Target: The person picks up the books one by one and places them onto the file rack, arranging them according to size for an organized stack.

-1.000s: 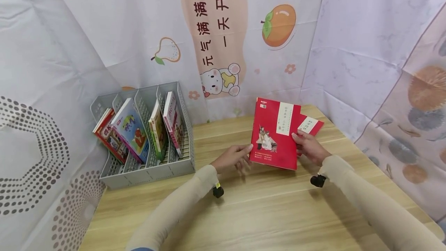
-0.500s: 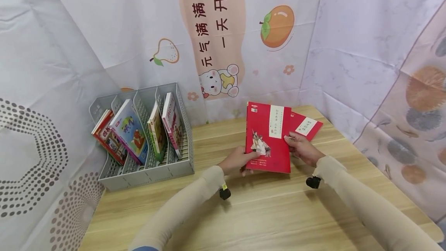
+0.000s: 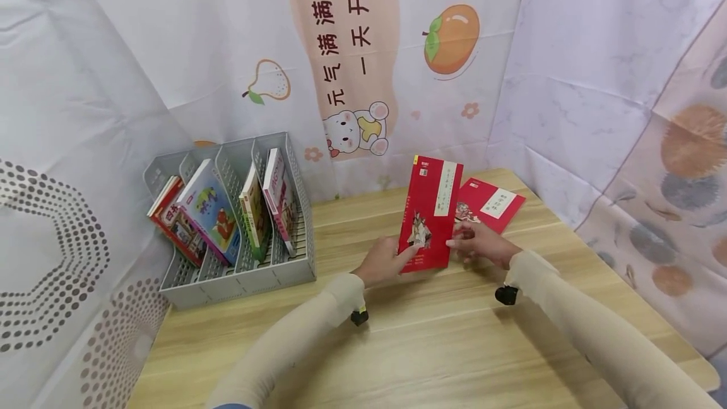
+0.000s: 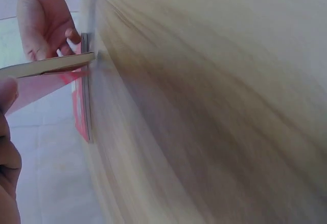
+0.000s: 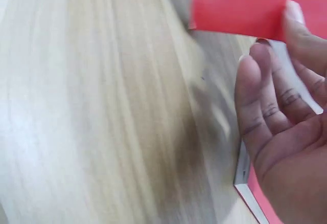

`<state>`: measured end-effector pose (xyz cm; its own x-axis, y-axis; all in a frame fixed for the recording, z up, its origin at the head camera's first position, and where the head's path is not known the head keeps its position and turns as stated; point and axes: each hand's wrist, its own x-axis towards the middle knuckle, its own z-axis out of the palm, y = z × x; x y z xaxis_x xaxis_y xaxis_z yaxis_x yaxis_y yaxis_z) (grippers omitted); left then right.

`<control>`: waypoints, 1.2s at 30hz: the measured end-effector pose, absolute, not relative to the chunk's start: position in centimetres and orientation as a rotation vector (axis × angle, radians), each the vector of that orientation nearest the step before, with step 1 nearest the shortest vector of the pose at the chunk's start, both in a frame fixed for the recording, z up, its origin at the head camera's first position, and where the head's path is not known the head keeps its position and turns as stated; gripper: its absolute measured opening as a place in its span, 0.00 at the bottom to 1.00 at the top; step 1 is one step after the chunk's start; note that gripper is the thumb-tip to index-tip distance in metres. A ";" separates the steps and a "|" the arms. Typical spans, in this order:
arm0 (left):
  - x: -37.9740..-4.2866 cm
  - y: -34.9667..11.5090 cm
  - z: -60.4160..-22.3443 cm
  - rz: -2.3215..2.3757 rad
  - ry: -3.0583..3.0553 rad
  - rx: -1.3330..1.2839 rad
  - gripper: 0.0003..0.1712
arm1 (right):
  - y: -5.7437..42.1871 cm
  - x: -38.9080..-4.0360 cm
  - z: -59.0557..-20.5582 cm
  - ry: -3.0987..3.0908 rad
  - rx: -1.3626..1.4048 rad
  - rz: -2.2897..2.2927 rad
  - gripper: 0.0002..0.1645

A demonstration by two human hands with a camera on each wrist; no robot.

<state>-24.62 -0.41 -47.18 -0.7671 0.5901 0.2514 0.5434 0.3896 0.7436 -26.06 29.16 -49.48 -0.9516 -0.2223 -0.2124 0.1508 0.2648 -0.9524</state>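
A thin red book [image 3: 426, 197] stands tilted above the wooden table, its front cover turned partly sideways. My left hand [image 3: 379, 262] grips its lower left corner, the thumb lying on the cover and the other fingers behind. At the right edge, my right hand [image 3: 484, 245] pinches the book; the right wrist view shows the thumb on the red cover [image 5: 240, 6] and the other fingers bent on the far side. Behind the held book lies a second red book [image 3: 496, 204], flat on the table and partly covered. The left wrist view shows the held book's page edge [image 4: 51, 64].
To the left stands a grey file rack [image 3: 244, 286] with several books leaning in its slots, among them a blue-covered book [image 3: 212, 213] and a pink-spined book [image 3: 279, 197]. Printed curtains [image 3: 227, 36] hang behind the wooden table [image 3: 431, 346] and along both sides.
The held book has shifted slightly left and turned, so its cover looks narrower. My left hand has taken a fuller grip on its lower left corner. More of the second red book shows.
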 end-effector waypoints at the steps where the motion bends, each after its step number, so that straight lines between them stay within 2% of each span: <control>1: -24.6 -0.6 -47.1 1.331 2.605 1.073 0.19 | 29.1 -26.0 -49.5 2.233 -0.068 -1.717 0.30; 7: -25.1 -2.0 -47.1 1.291 2.749 1.180 0.19 | 27.6 -25.9 -49.4 2.219 -0.087 -1.660 0.30; 17: -26.1 -3.9 -47.1 1.297 2.920 1.133 0.19 | 23.9 -27.1 -48.9 2.206 -0.108 -1.661 0.27; 24: -26.3 -5.5 -46.1 1.335 2.996 1.047 0.19 | 22.1 -27.0 -49.2 2.195 -0.149 -1.663 0.20; 31: -26.1 -7.2 -45.4 1.359 3.060 0.944 0.20 | 20.2 -27.1 -49.0 2.182 -0.171 -1.628 0.25; 36: -26.1 -8.2 -44.9 1.395 3.102 0.917 0.20 | 19.4 -27.2 -49.1 2.200 -0.174 -1.623 0.23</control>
